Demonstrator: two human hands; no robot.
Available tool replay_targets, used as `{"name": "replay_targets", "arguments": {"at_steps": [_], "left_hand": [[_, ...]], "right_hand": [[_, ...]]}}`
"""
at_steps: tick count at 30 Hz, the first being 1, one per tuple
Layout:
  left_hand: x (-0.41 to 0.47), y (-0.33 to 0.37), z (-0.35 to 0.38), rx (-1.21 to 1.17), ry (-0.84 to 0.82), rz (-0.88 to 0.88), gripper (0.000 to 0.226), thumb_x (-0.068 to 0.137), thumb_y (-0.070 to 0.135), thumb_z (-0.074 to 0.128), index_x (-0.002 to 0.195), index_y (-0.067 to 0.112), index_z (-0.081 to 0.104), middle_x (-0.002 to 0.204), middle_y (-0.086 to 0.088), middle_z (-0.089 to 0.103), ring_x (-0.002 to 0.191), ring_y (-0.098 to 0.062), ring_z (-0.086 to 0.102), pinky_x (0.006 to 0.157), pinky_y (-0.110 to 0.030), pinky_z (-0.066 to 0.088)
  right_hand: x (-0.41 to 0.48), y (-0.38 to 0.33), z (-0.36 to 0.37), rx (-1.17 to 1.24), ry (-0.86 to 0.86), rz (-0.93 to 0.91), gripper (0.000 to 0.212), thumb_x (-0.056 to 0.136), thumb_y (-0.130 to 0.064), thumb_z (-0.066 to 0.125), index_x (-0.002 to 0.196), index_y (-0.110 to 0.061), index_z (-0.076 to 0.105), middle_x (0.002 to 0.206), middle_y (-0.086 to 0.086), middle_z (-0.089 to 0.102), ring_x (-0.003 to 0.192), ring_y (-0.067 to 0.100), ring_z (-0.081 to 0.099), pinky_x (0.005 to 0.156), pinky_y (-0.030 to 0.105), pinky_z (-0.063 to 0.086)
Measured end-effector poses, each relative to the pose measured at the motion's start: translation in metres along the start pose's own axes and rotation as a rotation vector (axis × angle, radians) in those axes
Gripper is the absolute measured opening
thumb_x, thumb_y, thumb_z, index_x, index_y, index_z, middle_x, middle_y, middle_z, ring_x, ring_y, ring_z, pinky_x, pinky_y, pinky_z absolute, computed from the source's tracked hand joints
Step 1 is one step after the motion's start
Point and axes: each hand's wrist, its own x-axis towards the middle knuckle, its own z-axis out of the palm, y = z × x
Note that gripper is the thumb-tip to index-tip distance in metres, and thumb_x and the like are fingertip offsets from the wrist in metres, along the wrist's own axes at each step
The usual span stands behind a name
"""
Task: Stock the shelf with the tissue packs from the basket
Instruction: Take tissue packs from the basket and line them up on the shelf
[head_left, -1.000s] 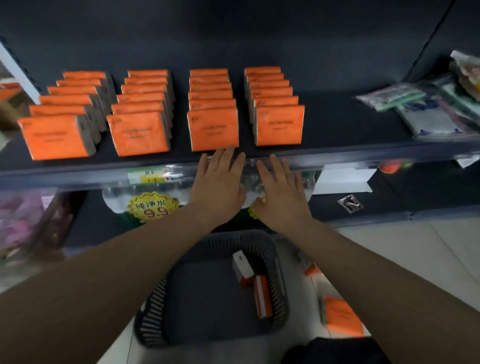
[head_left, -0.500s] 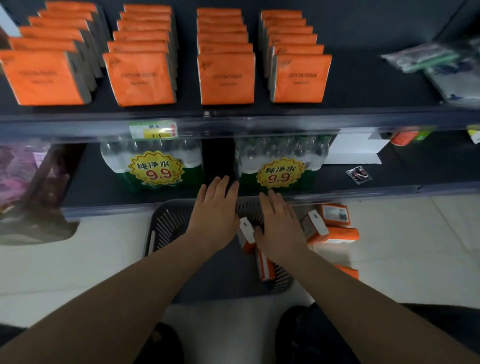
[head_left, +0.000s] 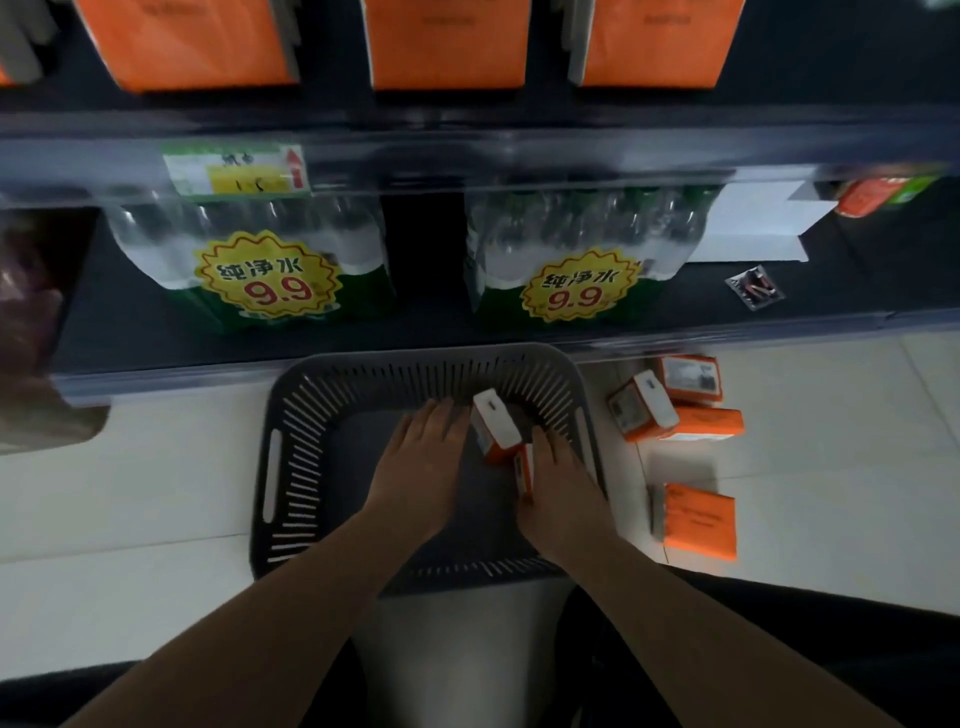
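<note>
A dark slotted basket (head_left: 291, 447) sits on the floor below the shelves. Inside it stand two orange tissue packs: one upright with a white top (head_left: 496, 423), and one thin on its edge (head_left: 523, 467). My left hand (head_left: 423, 460) reaches into the basket with straight fingers, just left of the upright pack. My right hand (head_left: 558, 480) lies to the right of both packs, fingers extended against them. Rows of orange tissue packs (head_left: 447, 41) fill the upper shelf (head_left: 467, 137).
Several orange tissue packs (head_left: 670, 402) lie on the floor right of the basket, another (head_left: 698, 519) nearer me. Bottled water packs (head_left: 270, 260) with 9.9 price stickers fill the lower shelf. A small packet (head_left: 756, 287) and a white card (head_left: 753, 223) lie at right.
Both hands dropped from the upper shelf edge down into the basket, and my view tilted downward. They now flank the two packs in the basket.
</note>
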Motion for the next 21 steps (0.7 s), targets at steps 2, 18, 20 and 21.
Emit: {"name": "replay_targets", "arguments": {"at_steps": [2, 18, 20, 21], "left_hand": [[0.008, -0.001, 0.011, 0.001, -0.025, 0.014, 0.085, 0.085, 0.018, 0.06, 0.152, 0.014, 0.007, 0.159, -0.008, 0.009, 0.147, -0.026, 0.008, 0.121, -0.038, 0.009], [0.091, -0.001, 0.061, 0.13, -0.116, 0.235, 0.08, 0.092, 0.006, 0.048, 0.152, 0.008, -0.004, 0.161, -0.009, -0.009, 0.149, -0.023, -0.005, 0.119, -0.034, -0.001], [0.103, -0.001, 0.063, 0.192, -0.076, 0.3, 0.073, 0.095, 0.008, 0.043, 0.153, 0.008, -0.002, 0.162, -0.01, -0.006, 0.149, -0.025, -0.004, 0.119, -0.036, -0.003], [0.11, -0.002, 0.064, 0.221, -0.065, 0.333, 0.07, 0.096, 0.01, 0.041, 0.153, 0.008, 0.0, 0.162, -0.01, -0.004, 0.149, -0.025, -0.003, 0.119, -0.037, -0.003]], "right_hand": [[0.007, 0.004, 0.009, 0.024, -0.034, 0.021, 0.083, 0.085, -0.033, 0.06, 0.149, -0.019, 0.01, 0.152, 0.008, 0.026, 0.134, 0.027, 0.037, 0.109, 0.043, 0.037], [0.069, 0.028, 0.062, -0.008, -0.133, 0.206, 0.072, 0.091, -0.024, 0.056, 0.146, -0.003, 0.015, 0.145, 0.018, 0.032, 0.13, 0.028, 0.04, 0.107, 0.034, 0.035], [0.075, 0.028, 0.063, 0.062, -0.15, 0.207, 0.059, 0.092, -0.013, 0.051, 0.142, 0.0, 0.024, 0.144, 0.02, 0.031, 0.131, 0.032, 0.036, 0.107, 0.038, 0.034], [0.078, 0.027, 0.062, 0.092, -0.162, 0.226, 0.054, 0.091, -0.007, 0.049, 0.14, 0.0, 0.027, 0.143, 0.021, 0.031, 0.131, 0.033, 0.035, 0.107, 0.04, 0.035]]}}
